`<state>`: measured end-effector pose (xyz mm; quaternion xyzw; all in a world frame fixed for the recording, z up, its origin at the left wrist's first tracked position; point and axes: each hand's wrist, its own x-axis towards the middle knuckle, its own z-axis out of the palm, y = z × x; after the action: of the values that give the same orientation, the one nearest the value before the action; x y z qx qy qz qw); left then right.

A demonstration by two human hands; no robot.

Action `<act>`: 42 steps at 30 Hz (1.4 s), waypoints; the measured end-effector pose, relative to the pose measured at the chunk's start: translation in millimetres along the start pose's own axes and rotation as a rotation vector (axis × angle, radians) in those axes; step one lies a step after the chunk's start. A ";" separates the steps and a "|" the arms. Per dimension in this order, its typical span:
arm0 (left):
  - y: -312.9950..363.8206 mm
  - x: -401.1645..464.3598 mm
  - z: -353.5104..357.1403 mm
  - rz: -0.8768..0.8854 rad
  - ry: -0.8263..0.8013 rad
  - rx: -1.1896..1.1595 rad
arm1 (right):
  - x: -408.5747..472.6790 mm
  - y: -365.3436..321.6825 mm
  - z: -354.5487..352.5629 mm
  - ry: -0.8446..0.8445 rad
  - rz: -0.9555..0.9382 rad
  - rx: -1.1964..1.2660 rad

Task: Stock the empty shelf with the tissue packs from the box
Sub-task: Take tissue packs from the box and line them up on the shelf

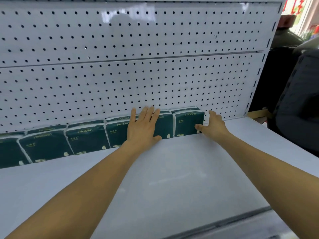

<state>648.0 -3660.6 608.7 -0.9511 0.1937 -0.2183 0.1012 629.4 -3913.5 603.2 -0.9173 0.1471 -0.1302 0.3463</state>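
Head-camera view: a row of dark green tissue packs is seen standing upright along the far edge of a white shelf, backed against a perforated white panel. The row runs from the left edge of the picture to about two thirds of the way across; a second layer of packs appears behind the front ones, though how many cannot be told. The left hand is laid flat, fingers straight and spread, against the front face of a pack second from the right end, which is largely hidden by it. The right hand is placed at the right end of the row, its thumb touching the front face of the last pack and its straight fingers extended along that pack's right side; nothing is grasped by either hand. Both forearms are stretched over the bare near part of the shelf. A dark bulky shape is visible to the right, beyond the shelf's slotted upright.
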 end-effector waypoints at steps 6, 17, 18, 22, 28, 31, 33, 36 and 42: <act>-5.2 -62.8 -47.9 -0.094 0.060 -0.022 | -87.1 -19.1 -11.2 0.106 -0.373 -0.250; -24.3 -277.6 -101.7 -0.219 0.420 -0.148 | -281.4 -68.4 13.4 0.246 -0.870 -0.222; -30.9 -297.6 -102.3 -0.233 0.403 -0.131 | -293.0 -74.6 19.4 0.216 -0.887 -0.221; -70.0 -377.0 -103.7 -0.296 0.276 -0.070 | -336.4 -105.7 56.3 0.126 -1.008 -0.251; -151.4 -502.2 -109.0 -0.443 0.187 -0.009 | -428.2 -185.1 134.2 -0.020 -1.133 -0.168; -201.7 -572.1 -108.7 -0.524 0.105 0.023 | -477.9 -227.4 183.5 -0.058 -1.193 -0.132; -232.4 -616.2 -108.8 -0.566 0.045 0.025 | -507.6 -250.2 217.2 -0.084 -1.201 -0.113; -288.6 -697.5 -100.1 -0.654 -0.053 0.046 | -563.1 -288.6 278.6 -0.164 -1.221 -0.105; -369.4 -832.8 -69.7 -0.867 -0.251 -0.025 | -644.7 -322.4 386.4 -0.363 -1.253 -0.117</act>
<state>45.1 -2990.4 459.5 -0.9646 -0.2340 -0.1212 0.0118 224.1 -3219.5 451.5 -0.8541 -0.4692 -0.1423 0.1735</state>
